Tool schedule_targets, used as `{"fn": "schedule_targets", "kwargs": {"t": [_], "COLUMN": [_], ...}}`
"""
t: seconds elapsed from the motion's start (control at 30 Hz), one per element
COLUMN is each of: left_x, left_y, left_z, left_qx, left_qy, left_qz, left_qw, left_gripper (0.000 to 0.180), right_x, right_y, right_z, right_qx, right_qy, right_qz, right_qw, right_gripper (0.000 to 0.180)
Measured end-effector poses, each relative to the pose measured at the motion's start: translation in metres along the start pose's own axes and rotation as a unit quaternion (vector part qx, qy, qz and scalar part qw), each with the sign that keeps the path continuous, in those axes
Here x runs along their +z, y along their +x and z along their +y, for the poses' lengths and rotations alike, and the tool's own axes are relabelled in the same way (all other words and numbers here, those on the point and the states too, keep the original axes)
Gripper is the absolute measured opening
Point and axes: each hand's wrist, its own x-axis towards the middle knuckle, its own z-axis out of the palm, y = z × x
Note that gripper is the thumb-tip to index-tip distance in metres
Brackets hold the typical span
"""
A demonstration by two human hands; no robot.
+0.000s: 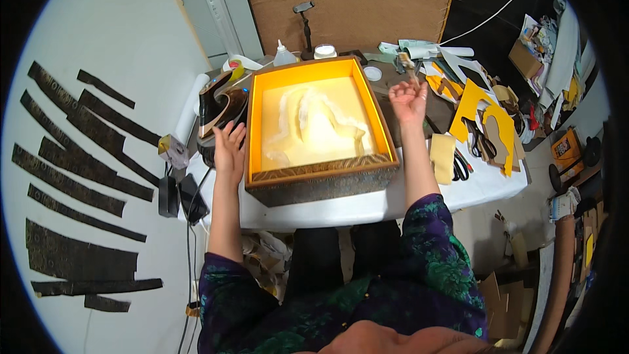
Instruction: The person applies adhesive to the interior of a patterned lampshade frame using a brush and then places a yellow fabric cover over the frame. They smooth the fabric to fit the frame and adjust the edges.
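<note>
In front of me on the table stands a box (321, 174) with dark patterned outer sides and bright yellow inner walls. A cream padded form (331, 141) lies inside it, with whitish smears along its raised contours. My left hand (229, 147) is beside the box's left wall, fingers apart and holding nothing; whether it touches the wall I cannot tell. To the right of the box, my right hand (409, 99) is raised palm up, its fingers curled round a small brush (407, 64) whose bristles point away from me.
An iron (221, 108) stands left of the box. Behind are a squeeze bottle (284, 56), a white jar (324, 52) and a hammer (305, 25). Black-handled scissors (481, 141), a cream sponge-like block (443, 158) and yellow cut pieces (468, 108) lie at right. Dark strips (82, 249) hang on the left wall.
</note>
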Motion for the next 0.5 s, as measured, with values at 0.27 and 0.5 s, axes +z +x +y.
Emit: {"fn": "schedule_targets", "kwargs": {"t": [0.27, 0.5], "left_x": [-0.018, 0.018], "left_y": [0.067, 0.006], "left_z": [-0.040, -0.016], "left_qx": [-0.104, 0.015], "left_qy": [-0.036, -0.036], "left_qz": [-0.062, -0.110], "left_qw": [0.992, 0.993], "left_gripper": [0.101, 0.085], "right_x": [-0.018, 0.000], "right_y": [0.040, 0.014], "right_z": [0.062, 0.050], "right_qx": [-0.015, 0.057], "right_qy": [-0.035, 0.020], "right_qz": [0.000, -0.126], "right_qw": [0.999, 0.990], "right_gripper": [0.039, 0.039]}}
